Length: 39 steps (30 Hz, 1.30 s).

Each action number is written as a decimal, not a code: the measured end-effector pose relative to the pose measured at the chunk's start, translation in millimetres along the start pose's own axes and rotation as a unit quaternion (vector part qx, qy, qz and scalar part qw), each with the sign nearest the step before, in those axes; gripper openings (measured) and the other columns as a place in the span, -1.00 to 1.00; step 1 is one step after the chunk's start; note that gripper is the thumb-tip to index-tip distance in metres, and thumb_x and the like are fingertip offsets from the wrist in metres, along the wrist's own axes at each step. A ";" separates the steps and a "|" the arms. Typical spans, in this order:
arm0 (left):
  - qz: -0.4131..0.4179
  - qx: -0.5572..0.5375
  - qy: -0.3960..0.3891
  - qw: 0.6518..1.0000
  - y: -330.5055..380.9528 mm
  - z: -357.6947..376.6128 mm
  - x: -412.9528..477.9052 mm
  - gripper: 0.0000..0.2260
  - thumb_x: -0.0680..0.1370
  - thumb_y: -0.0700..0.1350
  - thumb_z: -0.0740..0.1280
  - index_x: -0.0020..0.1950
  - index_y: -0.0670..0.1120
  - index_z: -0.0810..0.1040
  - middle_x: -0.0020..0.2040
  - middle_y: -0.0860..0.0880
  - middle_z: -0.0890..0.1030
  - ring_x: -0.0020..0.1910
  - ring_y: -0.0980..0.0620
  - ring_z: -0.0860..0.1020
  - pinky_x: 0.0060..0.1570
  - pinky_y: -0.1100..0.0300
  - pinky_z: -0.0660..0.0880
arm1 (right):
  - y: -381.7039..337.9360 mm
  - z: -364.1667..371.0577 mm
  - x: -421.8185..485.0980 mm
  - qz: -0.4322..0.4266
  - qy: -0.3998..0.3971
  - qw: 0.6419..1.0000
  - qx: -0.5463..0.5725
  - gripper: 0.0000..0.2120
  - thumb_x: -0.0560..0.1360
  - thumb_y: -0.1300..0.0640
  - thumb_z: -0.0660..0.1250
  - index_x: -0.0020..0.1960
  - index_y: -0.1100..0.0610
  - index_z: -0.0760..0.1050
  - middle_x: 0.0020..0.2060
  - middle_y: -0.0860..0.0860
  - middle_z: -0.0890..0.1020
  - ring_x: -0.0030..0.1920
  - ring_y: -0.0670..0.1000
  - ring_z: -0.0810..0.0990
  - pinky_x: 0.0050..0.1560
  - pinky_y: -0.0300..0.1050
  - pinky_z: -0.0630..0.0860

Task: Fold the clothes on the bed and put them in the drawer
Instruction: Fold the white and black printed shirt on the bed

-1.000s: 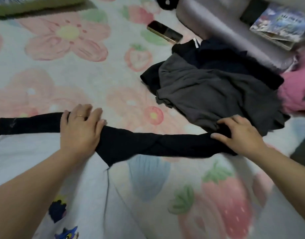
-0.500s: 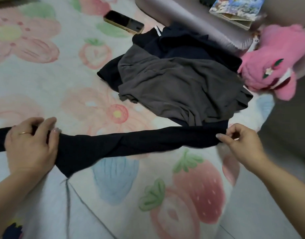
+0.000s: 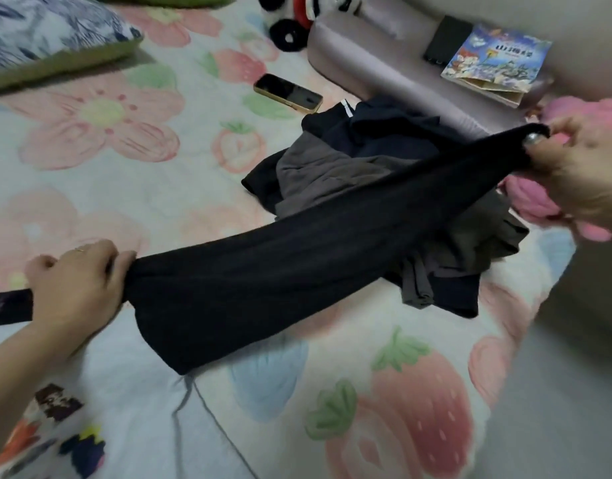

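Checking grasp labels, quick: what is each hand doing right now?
Left hand: closed, gripping the black garment partway along.
Right hand: closed, pinching the black garment's far end, off the bed.

Left hand [image 3: 73, 281], right hand [image 3: 581, 171] grip black garment [image 3: 297, 257] stretched above bed [image 3: 125, 188].

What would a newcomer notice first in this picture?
The long black cloth garment stands out first: it is stretched across the middle, with the left hand gripping it at lower left and the right hand pinching its end at upper right. Behind it lies a crumpled heap of grey and dark clothes on the pale bedspread printed with flowers and strawberries, with a gold-edged mobile phone farther back.
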<state>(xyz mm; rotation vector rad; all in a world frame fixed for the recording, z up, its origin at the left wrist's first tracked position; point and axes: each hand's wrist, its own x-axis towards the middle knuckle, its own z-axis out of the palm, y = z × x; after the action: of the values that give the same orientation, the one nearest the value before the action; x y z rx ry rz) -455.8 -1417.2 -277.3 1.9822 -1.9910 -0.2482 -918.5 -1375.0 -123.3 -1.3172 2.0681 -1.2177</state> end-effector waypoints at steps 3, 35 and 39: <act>-0.068 -0.038 0.050 0.996 -10.8 7.2 5.0 -0.69 0.52 0.15 -0.06 -0.27 -0.04 0.22 -0.41 -0.21 0.41 -0.35 -0.24 0.46 -0.18 -0.14 0.45 | 20.1 23.9 9.0 0.064 -0.021 0.992 -0.103 -0.73 0.59 0.19 0.17 -0.26 0.03 0.24 -0.51 -0.01 0.39 -0.60 -0.12 0.35 -0.59 -0.35 0.27; -0.040 -0.035 0.145 0.988 8.2 42.1 -7.2 -0.69 0.55 0.03 0.07 0.19 -0.06 0.41 0.13 -0.28 0.54 0.21 -0.29 0.41 0.24 -0.23 0.22 | 55.0 91.3 77.5 0.247 -0.197 0.949 -0.002 -0.87 0.49 0.14 0.33 0.01 0.04 0.44 -0.20 -0.03 0.59 -0.26 -0.10 0.58 -0.26 -0.19 0.53; 0.007 0.073 -0.077 0.994 44.4 59.9 -50.9 -0.44 0.47 0.29 -0.13 0.46 0.23 0.12 0.53 -0.05 0.13 0.50 -0.16 0.03 0.37 -0.06 -0.17 | 54.1 93.4 78.3 0.204 -0.187 0.960 -0.045 -0.82 0.50 0.16 0.31 0.10 0.12 0.54 -0.42 -0.13 0.67 -0.39 -0.09 0.64 -0.36 -0.23 0.58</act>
<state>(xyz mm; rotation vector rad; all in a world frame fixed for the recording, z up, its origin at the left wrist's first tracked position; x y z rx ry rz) -518.8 -1371.6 -323.2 2.0942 -2.1732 -0.2665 -918.0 -1476.4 -210.0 -0.9909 1.9971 -0.6484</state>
